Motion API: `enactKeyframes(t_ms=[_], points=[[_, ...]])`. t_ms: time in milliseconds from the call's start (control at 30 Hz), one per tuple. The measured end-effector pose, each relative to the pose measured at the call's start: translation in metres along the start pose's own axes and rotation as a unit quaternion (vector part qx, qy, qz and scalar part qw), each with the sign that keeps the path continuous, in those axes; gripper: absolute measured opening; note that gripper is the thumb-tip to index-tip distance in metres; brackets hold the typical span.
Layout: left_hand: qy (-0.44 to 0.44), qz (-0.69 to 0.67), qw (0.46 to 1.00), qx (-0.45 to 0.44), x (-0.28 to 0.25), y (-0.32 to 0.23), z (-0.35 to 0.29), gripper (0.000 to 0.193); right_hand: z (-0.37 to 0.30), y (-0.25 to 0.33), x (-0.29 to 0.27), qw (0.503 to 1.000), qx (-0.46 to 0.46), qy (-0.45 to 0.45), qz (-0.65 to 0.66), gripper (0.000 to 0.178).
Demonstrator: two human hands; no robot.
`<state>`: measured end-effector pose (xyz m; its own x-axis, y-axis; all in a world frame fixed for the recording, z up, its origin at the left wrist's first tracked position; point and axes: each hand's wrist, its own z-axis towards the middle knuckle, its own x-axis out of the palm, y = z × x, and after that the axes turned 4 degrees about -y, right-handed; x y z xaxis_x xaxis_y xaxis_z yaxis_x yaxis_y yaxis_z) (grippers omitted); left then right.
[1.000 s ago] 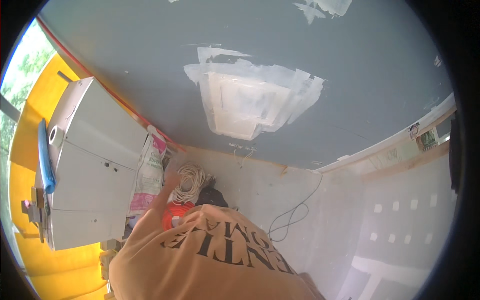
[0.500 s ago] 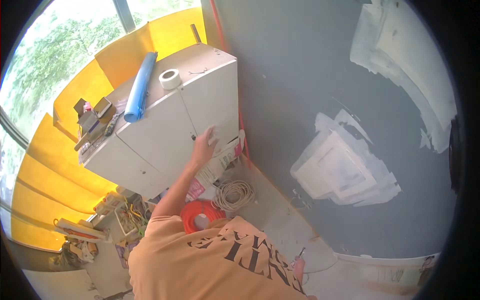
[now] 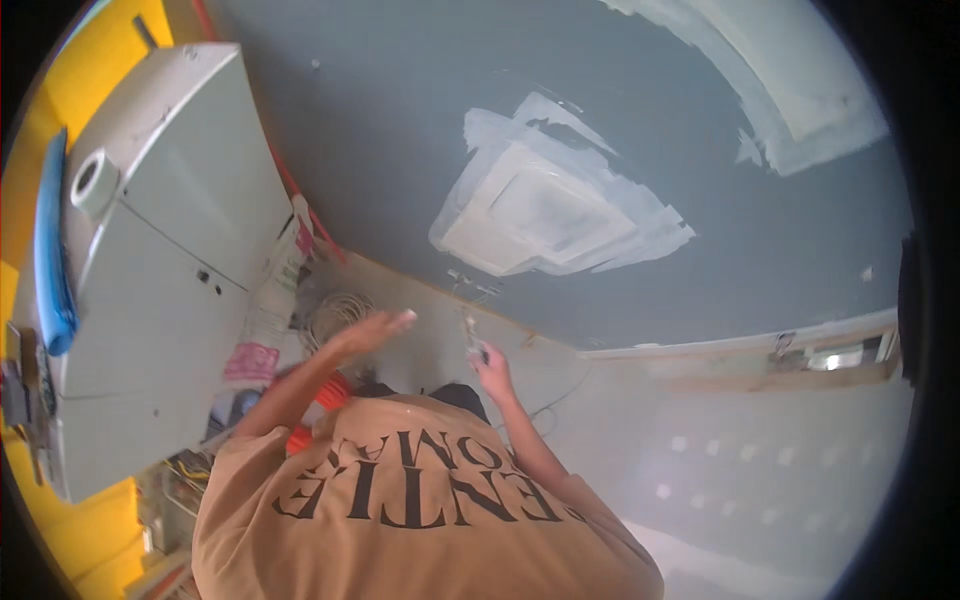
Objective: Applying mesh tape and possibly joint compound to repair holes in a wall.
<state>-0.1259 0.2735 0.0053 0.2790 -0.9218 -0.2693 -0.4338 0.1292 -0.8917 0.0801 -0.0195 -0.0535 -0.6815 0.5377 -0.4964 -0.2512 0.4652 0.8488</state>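
Observation:
My left hand is held out over the floor with its fingers stretched and nothing plainly in them; the fingertips look pale. To its right, my right hand is closed around a small, slim tool with a narrow end pointing up toward the wall. Its exact kind is too blurred to tell. Beyond both hands, short wires stick out low on the grey wall. A coil of beige cable lies on the floor just beyond my left hand. Part of an orange-red coil shows beside my left forearm.
At left stands a white cabinet, bearing a roll of white tape and a blue roll of sheeting. A white and pink bag leans by it. White filler patches mark the wall. A red pipe runs along the corner.
My view has swung right. My left hand has left the cabinet door and come down near my right hand. My right hand, with the tool, has risen toward the wall.

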Motion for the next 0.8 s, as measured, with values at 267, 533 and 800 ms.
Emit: enactKeyframes(t_ms=[267,533,800], points=[[-0.083,-0.532,0.836,-0.107,0.152,0.012,0.023,0.047,0.035,0.111,-0.012,0.970,-0.038,0.237,-0.037,0.045],[-0.495,-0.450,0.738,-0.092,0.222,0.141,-0.048,0.042,0.146,-0.010,-0.157,0.490,-0.375,0.162,-0.770,0.074],[-0.646,-0.476,0.556,-0.219,0.434,0.178,-0.164,0.045,0.268,-0.053,-0.248,0.238,-0.508,0.077,-0.824,0.071]])
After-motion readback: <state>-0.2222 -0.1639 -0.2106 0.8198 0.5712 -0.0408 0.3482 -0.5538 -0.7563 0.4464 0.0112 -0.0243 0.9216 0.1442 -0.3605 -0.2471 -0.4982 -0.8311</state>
